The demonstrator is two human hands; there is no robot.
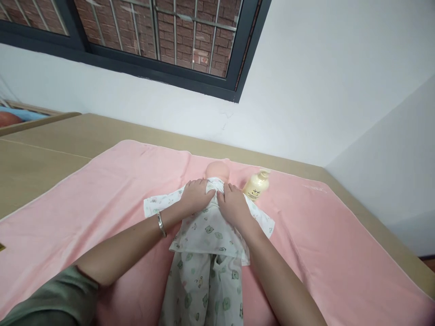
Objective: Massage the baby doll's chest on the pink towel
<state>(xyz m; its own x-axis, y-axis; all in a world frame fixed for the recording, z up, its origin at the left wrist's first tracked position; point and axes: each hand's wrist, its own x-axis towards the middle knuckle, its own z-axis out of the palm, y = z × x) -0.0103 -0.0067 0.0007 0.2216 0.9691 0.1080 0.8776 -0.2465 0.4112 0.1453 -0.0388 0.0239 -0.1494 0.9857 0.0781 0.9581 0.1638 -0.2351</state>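
Head view: left hand (pixel 196 195) and right hand (pixel 234 204) press flat, fingers together, on the doll (pixel 208 235), whose thin soft shirt looks light, best pinched near the collar.

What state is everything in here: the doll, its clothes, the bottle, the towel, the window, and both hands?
Baby doll: lying on its back, dressed.
White animal-print doll outfit: on the doll, top closed at the chest.
Cream pump bottle: beside the doll's head, tilted; cannot tell whether open.
Pink towel: spread flat.
Dark-framed window: looks shut.
Left hand: flat on the chest.
Right hand: flat on the chest.

Head camera looks down, close over table (pixel 41 167)
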